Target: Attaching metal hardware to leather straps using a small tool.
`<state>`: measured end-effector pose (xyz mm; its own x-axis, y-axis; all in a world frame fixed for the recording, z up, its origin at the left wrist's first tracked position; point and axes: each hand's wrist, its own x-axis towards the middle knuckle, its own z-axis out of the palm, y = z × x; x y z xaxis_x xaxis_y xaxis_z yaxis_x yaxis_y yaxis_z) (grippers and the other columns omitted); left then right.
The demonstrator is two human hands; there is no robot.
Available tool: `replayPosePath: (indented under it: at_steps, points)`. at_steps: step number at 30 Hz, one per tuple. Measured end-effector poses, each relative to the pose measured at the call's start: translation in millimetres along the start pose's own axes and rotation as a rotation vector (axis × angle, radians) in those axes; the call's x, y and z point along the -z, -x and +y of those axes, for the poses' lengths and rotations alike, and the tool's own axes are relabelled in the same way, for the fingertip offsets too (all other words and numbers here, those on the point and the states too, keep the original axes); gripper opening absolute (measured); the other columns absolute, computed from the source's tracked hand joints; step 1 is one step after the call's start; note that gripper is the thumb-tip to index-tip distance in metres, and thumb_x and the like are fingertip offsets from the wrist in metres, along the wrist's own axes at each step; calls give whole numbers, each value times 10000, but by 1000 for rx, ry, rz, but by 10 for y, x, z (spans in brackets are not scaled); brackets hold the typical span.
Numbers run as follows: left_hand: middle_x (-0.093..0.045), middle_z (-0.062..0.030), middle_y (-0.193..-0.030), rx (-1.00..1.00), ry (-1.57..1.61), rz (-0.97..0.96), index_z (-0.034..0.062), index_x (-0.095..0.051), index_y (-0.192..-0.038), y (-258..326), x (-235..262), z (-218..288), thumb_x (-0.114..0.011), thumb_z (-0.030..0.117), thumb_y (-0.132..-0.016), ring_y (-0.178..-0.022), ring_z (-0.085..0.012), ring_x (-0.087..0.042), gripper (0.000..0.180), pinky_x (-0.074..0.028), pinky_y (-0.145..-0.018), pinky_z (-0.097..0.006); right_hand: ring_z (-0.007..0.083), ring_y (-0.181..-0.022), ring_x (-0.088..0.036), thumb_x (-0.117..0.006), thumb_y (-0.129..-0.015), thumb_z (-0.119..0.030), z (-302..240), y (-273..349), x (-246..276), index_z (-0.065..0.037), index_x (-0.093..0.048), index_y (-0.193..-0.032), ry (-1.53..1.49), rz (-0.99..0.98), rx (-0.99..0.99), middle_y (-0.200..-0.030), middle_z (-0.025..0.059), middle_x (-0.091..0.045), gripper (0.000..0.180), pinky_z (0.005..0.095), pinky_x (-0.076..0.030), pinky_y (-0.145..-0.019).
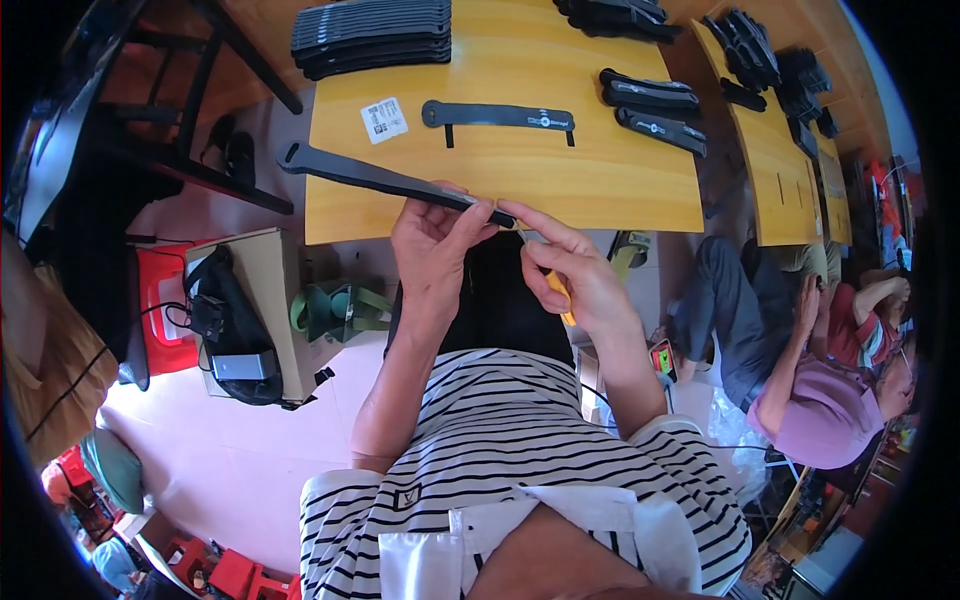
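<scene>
My left hand (pixel 432 240) is closed around a long dark grey strap (pixel 370 178), near the table's front edge. The strap's far end, with an oval slot, points up and left, and its other end lies between my hands. My right hand (pixel 585 270) grips a yellow-handled cutter (pixel 558 292), whose thin tip is close to that end of the strap; my fingers partly hide it. The right index finger reaches to the strap end. Another grey strap (pixel 490 115) with white print lies flat on the table, beside a white label sheet (pixel 384 120).
The yellow wooden table (pixel 640 200) holds a tall stack of straps (pixel 372 35) at back left and smaller piles (pixel 650 95) at right. A cardboard box (pixel 285 300) with a black bag (pixel 235 330) stands at left. Other people (pixel 820 400) sit at right.
</scene>
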<state>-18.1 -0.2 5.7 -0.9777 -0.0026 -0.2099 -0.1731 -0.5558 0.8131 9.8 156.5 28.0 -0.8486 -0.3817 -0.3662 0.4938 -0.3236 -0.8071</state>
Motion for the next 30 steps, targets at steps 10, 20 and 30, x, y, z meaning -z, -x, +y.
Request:
replayPosePath:
  at_steps: [10, 20, 30]
  points:
    - [-582, -51, -840, 30, -19, -39, 15, -508, -956, -53, -41, -9, -664, 23, -784, -761, -104, -600, 232, -541, -687, -234, 57, -381, -334, -421, -924, -132, -25, 4, 121, -111, -333, -1372, -288, -76, -99, -526, 10, -398, 458, 164, -230, -340]
    - [-611, -105, -917, 13, -23, -180, 14, -484, -992, -55, 40, 21, -629, -6, -793, -846, -139, -605, 247, -532, -753, -266, 54, -369, -328, -422, -921, -112, -37, 49, 77, -102, -371, -1354, -131, -12, -86, -509, 2, -403, 436, 168, -238, -337]
    - [-595, -123, -942, -54, -32, -284, 9, -455, -1023, -57, 80, -2, -598, -32, -803, -910, -174, -586, 265, -504, -797, -300, 39, -385, -337, -451, -911, -85, 63, 47, 21, -128, -479, -1287, 172, 105, 68, -517, -11, -438, 380, 165, -247, -354]
